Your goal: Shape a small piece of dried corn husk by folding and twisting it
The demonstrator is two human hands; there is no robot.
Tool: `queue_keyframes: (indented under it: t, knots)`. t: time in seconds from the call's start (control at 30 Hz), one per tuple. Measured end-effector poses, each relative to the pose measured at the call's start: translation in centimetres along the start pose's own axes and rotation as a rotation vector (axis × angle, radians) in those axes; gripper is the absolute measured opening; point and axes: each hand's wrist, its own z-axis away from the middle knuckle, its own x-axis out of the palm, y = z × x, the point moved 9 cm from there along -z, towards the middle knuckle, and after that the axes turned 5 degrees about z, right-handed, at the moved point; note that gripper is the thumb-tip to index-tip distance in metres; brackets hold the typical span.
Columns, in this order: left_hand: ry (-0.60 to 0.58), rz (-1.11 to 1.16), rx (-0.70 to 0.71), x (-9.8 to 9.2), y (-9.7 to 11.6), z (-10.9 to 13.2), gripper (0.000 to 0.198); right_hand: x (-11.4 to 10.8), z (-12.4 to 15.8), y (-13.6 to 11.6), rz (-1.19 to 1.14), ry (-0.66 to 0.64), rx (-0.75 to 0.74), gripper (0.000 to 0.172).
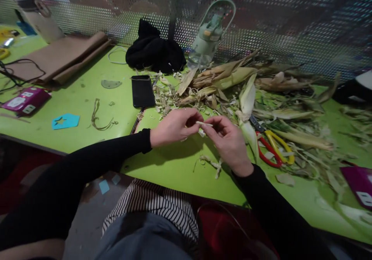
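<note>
Between my two hands is a short, thin, pale strip [204, 123], which looks like corn husk. My left hand [177, 126] pinches its left end between thumb and fingertips. From the other side my right hand [228, 140] grips the strip the same way, thumb on top. Below my hands a small curled husk scrap [213, 166] lies on the green table [174, 174]. Just right of my right hand are scissors [274, 147] with one red and one yellow handle, their blades near a pale husk piece [248, 97].
Corn husks [226, 78] and shreds cover the back and right. A phone [143, 91], black cloth [155, 50] and green bottle [207, 39] stand or lie behind my hands. Purple boxes [26, 100], a blue star-cut card [65, 121] and brown paper [61, 56] lie around.
</note>
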Motion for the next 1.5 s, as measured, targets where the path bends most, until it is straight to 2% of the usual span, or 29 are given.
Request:
queue_keyframes:
  t: [0.23,0.4,0.57,0.7,0.8,1.0,1.17,1.37,1.5]
  knots:
    - [0.05,0.174,0.128,-0.3,1.1,0.2,0.011,-0.2,0.5,0.9,-0.242,0.06,0.074,0.023]
    - [0.044,0.296,0.091,-0.3,0.8,0.2,0.017,-0.5,0.7,0.3,-0.19,0.081,0.031,0.02]
    - [-0.053,0.551,-0.118,1.0,-0.3,0.5,0.03,-1.2,1.3,-1.7,-0.006,0.161,-0.131,0.013]
    - [-0.166,0.762,-0.348,2.6,-1.9,1.0,0.026,-1.3,1.6,-2.3,0.09,0.196,-0.202,0.007]
    - [-0.245,0.745,-0.465,3.1,-2.8,1.3,0.02,-0.5,1.2,-1.9,0.129,0.09,-0.132,0.006]
    - [-0.343,0.558,-0.446,2.5,-2.7,1.2,0.024,0.6,0.7,-0.5,0.101,-0.128,0.047,0.011]
    - [-0.506,0.598,-0.54,3.4,-3.2,1.8,0.019,1.5,0.8,0.5,0.074,-0.32,0.133,0.018]
    - [-0.591,0.718,-0.675,4.2,-4.2,2.6,0.009,1.8,0.9,0.5,0.047,-0.378,0.123,0.023]
    - [-0.572,0.702,-0.665,4.1,-4.1,2.5,0.011,1.8,0.9,0.4,0.029,-0.403,0.13,0.023]
